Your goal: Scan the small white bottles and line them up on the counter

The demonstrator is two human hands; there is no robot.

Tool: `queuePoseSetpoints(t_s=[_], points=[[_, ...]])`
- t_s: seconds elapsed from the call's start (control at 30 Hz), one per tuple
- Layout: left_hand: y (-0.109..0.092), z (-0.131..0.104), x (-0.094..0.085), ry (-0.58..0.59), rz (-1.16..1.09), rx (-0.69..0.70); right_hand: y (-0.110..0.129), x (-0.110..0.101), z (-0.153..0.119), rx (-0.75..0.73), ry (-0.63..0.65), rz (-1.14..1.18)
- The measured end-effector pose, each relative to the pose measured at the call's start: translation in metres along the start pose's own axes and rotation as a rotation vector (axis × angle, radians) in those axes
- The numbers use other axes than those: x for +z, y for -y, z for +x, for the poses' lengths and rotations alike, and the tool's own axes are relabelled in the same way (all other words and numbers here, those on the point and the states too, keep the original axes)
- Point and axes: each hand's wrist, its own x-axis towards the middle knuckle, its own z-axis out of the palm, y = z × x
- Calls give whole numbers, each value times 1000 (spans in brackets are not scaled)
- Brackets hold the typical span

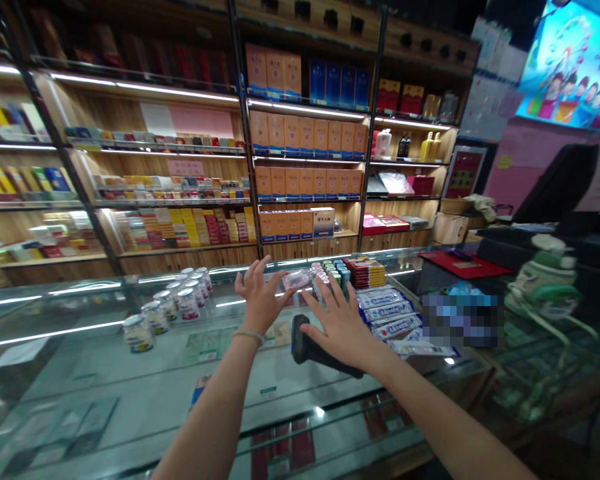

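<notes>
My left hand (263, 300) is over the glass counter, its thumb and index finger closed on the left end of a small clear container (297, 279) with pinkish contents. The other fingers of that hand are spread. Just right of it, my right hand (337, 321) has its fingers stretched apart and grips nothing. Beneath the right hand lies a black barcode scanner (325, 352), partly covered by the palm and thumb. Whether the hand touches the scanner I cannot tell. Behind the right fingers stand rows of small pink and green tubes (336, 272).
Rows of small jars (155, 316) stand at left on the counter (130, 393). Blue-and-white packets (390, 310) and stacked red boxes (366, 272) lie at right. Further right are a green bottle (547, 280) and a red mat (457, 265). Stocked shelves (307, 180) line the wall.
</notes>
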Motion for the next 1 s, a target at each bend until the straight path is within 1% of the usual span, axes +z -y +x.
queuePoseSetpoints(t_s=[0.13, 0.27, 0.43, 0.7, 0.9, 1.0], points=[[0, -1, 0, -10, 11, -2, 0, 7, -18, 14, 111, 53], [1, -2, 0, 6, -2, -13, 1, 16, -31, 81, 154, 63], [1, -3, -2, 32, -11, -37, 9, 25, -39, 136, 132, 25], [0, -4, -2, 30, -8, -32, 27, 27, -40, 152, 126, 1], [0, -4, -3, 32, -9, -31, 35, 31, -37, 150, 76, -43], [0, -4, -4, 35, -14, -41, 36, 34, -36, 148, 46, -27]])
